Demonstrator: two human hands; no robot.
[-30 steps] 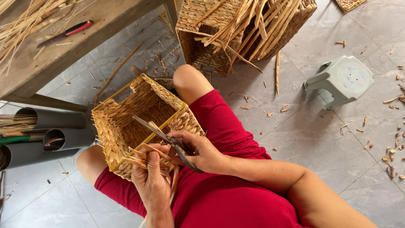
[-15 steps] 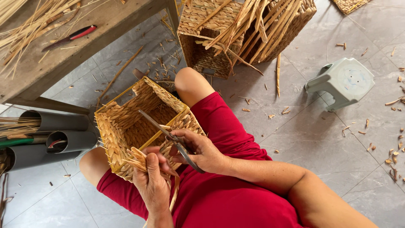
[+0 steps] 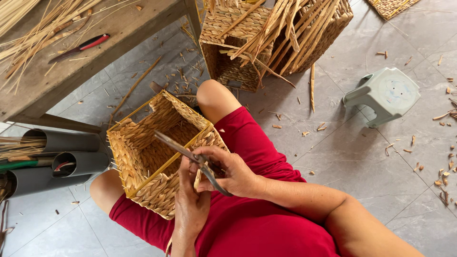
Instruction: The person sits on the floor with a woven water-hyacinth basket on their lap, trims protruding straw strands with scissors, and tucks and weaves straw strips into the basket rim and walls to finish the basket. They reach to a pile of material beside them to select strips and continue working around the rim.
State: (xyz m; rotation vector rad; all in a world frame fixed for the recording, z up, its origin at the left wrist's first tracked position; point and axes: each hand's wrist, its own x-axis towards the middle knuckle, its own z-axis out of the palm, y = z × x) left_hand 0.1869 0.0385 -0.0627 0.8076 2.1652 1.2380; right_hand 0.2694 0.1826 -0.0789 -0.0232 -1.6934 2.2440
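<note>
A grey tiled floor strewn with straw offcuts lies under you, with a wooden desk up to your left and a small pale green stool well apart on your right. The square woven basket rests tipped across your lap between your knees, its open mouth facing up and away. Your right hand is closed around the handles of a pair of scissors, the blades reaching out over the basket's near rim; whether the blades are parted cannot be told. Your left hand comes up from below, its grip pinched on a loose straw end at the near corner of the weave. This looks like the trimming stage: stray ends being held taut and snipped flush. The next cut seems to call for the blades to close just beside your left fingers, so keep the strand pulled clear of them. Room is tight on your left, where grey pipes holding straw bundles lie near the basket's side; a second woven basket stuffed with straw stands just beyond your knee. The open floor lies to your right.
</note>
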